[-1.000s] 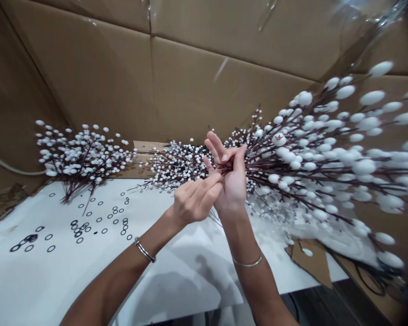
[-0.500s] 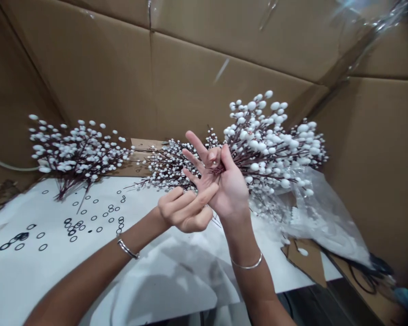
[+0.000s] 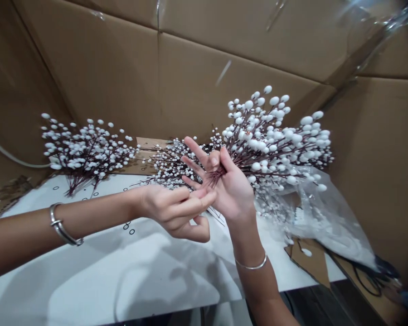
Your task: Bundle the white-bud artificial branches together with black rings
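My right hand (image 3: 229, 190) is raised above the white table (image 3: 88, 276). Its thumb and index finger pinch the dark stems of a white berry bunch (image 3: 275, 136), which fans up and to the right. The other fingers are spread. My left hand (image 3: 178, 210) reaches in from the left with fingers curled. Its fingertips meet the right palm just under the stems. I cannot make out anything held in them.
A second berry bunch (image 3: 85, 151) lies at the table's back left and a third (image 3: 170, 165) behind my hands. Small black rings (image 3: 127, 226) lie on the table. A clear plastic bag (image 3: 326, 222) lies at right. Cardboard walls (image 3: 122, 72) enclose the space.
The held bunch swung away from the camera at the right and now stands up behind my right hand. My left forearm has dropped to lie level, and its fingers stay at the right palm.
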Available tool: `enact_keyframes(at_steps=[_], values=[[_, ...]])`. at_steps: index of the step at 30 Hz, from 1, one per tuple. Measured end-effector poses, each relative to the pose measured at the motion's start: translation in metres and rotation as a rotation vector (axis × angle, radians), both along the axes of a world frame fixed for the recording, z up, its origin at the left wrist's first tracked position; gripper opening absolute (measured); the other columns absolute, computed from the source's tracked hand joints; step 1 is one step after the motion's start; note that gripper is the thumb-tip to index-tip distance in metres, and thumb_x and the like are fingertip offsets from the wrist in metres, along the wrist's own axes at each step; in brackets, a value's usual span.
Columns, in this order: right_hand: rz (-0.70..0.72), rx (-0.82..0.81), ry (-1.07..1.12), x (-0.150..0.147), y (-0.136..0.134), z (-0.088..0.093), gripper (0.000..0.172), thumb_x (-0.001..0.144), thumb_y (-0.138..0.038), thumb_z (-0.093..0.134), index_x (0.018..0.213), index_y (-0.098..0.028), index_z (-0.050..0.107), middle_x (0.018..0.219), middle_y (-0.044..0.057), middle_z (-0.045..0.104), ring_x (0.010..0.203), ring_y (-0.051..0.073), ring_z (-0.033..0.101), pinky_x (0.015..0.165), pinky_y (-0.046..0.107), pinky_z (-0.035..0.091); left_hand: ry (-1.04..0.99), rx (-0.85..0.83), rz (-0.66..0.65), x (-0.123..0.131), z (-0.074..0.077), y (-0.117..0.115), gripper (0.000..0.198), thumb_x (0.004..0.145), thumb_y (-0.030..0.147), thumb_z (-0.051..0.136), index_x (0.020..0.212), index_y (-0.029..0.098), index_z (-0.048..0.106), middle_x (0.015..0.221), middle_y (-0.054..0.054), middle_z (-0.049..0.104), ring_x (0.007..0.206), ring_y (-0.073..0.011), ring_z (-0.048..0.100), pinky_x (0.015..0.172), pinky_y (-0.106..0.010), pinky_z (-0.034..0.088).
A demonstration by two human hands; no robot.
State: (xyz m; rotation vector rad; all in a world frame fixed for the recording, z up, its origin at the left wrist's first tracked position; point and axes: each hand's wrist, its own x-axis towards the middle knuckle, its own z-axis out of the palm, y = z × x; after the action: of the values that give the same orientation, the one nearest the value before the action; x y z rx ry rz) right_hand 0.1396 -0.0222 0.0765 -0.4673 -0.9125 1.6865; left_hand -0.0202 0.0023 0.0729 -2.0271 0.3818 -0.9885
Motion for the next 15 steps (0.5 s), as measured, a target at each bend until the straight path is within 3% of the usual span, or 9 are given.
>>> enact_keyframes(at_steps=[3,6,9,15], values=[[0.05,-0.023,0.02,0.0006,-0.0017,0.0016,0.043,0.1,-0.046,0.038,0.067,-0.022,0.046,0.135,-0.001,0.063,0.12,0.022,0.061,0.088,0.045,0.059,0.031,-0.028,-0.051,-0.0024,0.0072,-0.0001,0.023,0.08,0.008,0.056,0.068,0.025,0.047,0.078,0.004,0.072,0.07,-0.0119,0.06,0.045,-0.023,0.036],[0.104,-0.053,0.031,0.0026,-0.0023,0.0032,0.042,0.101,-0.044,0.037,0.067,-0.021,0.047,0.136,-0.001,0.062,0.119,0.022,0.062,0.09,0.048,0.058,0.049,-0.158,-0.063,-0.0038,0.0098,0.0013,0.022,0.081,0.012,0.059,0.07,0.026,0.046,0.082,0.005,0.073,0.066,-0.0111,0.059,0.043,-0.023,0.039],[0.132,-0.071,0.035,0.0045,-0.0008,0.003,0.04,0.1,-0.043,0.04,0.067,-0.021,0.049,0.136,0.0,0.063,0.121,0.024,0.061,0.094,0.05,0.055,0.084,-0.261,-0.021,-0.0047,0.0075,0.0031,0.023,0.079,0.017,0.064,0.074,0.027,0.044,0.084,0.006,0.073,0.071,-0.0109,0.061,0.043,-0.021,0.041],[0.101,-0.077,0.044,0.004,0.0034,-0.001,0.04,0.1,-0.041,0.041,0.067,-0.021,0.052,0.134,0.002,0.064,0.122,0.024,0.061,0.093,0.05,0.056,0.055,-0.282,0.0,-0.0052,0.0026,-0.0014,0.021,0.077,0.015,0.061,0.072,0.026,0.043,0.084,0.004,0.071,0.071,-0.0112,0.061,0.042,-0.022,0.039]])
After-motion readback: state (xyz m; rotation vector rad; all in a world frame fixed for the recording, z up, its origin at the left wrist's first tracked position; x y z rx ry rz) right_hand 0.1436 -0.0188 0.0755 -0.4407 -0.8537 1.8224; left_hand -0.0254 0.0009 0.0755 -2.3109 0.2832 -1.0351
